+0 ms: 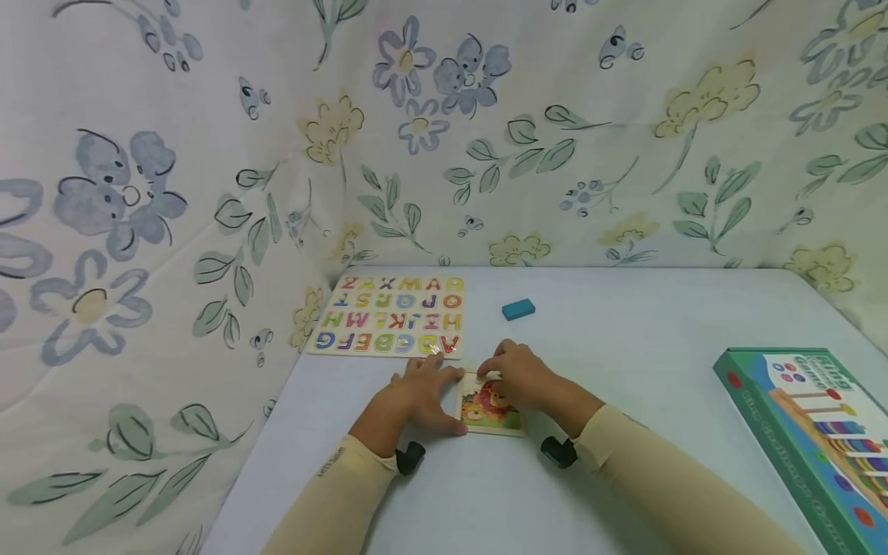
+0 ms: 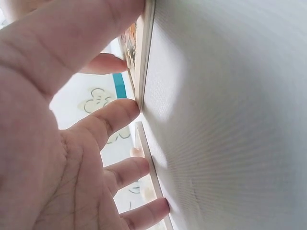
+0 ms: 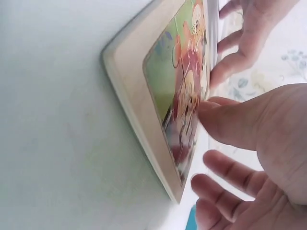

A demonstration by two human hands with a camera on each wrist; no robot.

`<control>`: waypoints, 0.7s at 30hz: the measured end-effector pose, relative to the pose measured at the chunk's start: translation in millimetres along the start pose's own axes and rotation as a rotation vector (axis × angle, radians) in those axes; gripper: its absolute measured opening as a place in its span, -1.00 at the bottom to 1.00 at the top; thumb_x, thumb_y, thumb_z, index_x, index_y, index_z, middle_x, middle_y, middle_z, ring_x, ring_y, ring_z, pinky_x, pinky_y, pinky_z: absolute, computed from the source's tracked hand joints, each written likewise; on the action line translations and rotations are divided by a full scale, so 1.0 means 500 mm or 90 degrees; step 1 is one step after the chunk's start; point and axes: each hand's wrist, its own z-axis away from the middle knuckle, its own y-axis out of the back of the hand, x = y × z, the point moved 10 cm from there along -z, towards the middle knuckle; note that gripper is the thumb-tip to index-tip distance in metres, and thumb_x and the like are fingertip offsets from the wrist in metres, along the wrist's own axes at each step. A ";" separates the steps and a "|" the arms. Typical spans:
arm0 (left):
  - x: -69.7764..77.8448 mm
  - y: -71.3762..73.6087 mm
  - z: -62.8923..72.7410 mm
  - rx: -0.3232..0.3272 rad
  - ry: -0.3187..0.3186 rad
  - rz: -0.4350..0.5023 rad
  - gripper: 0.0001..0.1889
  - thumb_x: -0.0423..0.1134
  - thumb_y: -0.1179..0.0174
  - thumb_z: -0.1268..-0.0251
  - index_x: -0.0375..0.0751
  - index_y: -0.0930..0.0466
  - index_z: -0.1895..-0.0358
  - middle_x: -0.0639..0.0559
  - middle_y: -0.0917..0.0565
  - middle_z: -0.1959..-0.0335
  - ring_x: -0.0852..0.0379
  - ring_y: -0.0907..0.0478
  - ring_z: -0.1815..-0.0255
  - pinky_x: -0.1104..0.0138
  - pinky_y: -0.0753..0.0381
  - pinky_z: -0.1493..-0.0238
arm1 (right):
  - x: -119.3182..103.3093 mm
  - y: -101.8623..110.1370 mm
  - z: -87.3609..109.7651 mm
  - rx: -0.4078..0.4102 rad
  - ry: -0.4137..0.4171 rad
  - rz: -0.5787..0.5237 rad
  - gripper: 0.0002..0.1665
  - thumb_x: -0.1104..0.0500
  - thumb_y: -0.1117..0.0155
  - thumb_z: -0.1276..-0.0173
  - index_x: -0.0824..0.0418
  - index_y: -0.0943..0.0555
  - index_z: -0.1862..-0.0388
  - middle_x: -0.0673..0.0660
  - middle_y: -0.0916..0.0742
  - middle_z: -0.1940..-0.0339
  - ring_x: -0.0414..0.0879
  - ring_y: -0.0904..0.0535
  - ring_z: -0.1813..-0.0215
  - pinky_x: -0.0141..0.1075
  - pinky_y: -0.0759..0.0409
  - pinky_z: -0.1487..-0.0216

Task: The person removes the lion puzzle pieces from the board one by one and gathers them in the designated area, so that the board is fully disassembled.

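Note:
A small wooden jigsaw puzzle (image 1: pixel 479 416) with a lion picture and a pale frame lies flat on the table between both hands. My left hand (image 1: pixel 422 389) is spread along its left side, thumb at the near corner and index finger at the far corner. Two other left fingertips touch the edge of the alphabet board (image 1: pixel 388 316) in the left wrist view. My right hand (image 1: pixel 520 374) reaches over the puzzle's far right part. Its thumb (image 3: pixel 225 117) and index fingertip meet at the picture's surface; I cannot tell whether a piece is pinched there. The other right fingers are bent loosely.
A blue block (image 1: pixel 519 309) lies beyond the puzzle on the white table (image 1: pixel 624 331). At the right edge stands a green game box (image 1: pixel 784 432) with colourful pictures. A floral curtain (image 1: pixel 486 177) hangs behind the table and along the left.

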 end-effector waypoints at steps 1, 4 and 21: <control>0.002 0.001 0.001 -0.001 0.000 0.001 0.00 0.35 -0.50 0.05 0.30 -0.29 -0.55 -0.01 -0.03 -0.68 -0.25 -0.01 -0.62 -0.40 -0.12 -0.45 | -0.002 -0.002 -0.001 -0.002 0.003 0.011 -0.72 0.12 -0.44 -0.38 -0.15 -0.77 -0.04 0.10 -0.58 -0.08 0.03 -0.44 -0.06 -0.16 -0.59 0.01; 0.003 0.001 0.001 -0.002 0.004 0.001 0.00 0.34 -0.51 0.05 0.30 -0.30 -0.55 -0.02 -0.04 -0.68 -0.25 -0.01 -0.62 -0.40 -0.12 -0.46 | -0.009 -0.006 -0.002 -0.007 0.006 0.034 -0.67 0.16 -0.49 -0.33 -0.18 -0.76 -0.02 0.13 -0.59 -0.10 0.05 -0.43 -0.07 -0.10 -0.58 -0.02; 0.002 -0.001 -0.003 -0.003 0.005 -0.015 0.01 0.36 -0.49 0.04 0.30 -0.28 -0.55 -0.02 -0.02 -0.69 -0.26 0.01 -0.63 -0.39 -0.13 -0.45 | 0.022 0.070 0.026 0.061 0.032 -0.125 -0.74 0.26 -0.34 -0.45 0.08 -0.64 -0.08 -0.05 -0.70 0.24 -0.13 -0.57 0.19 -0.24 -0.66 0.10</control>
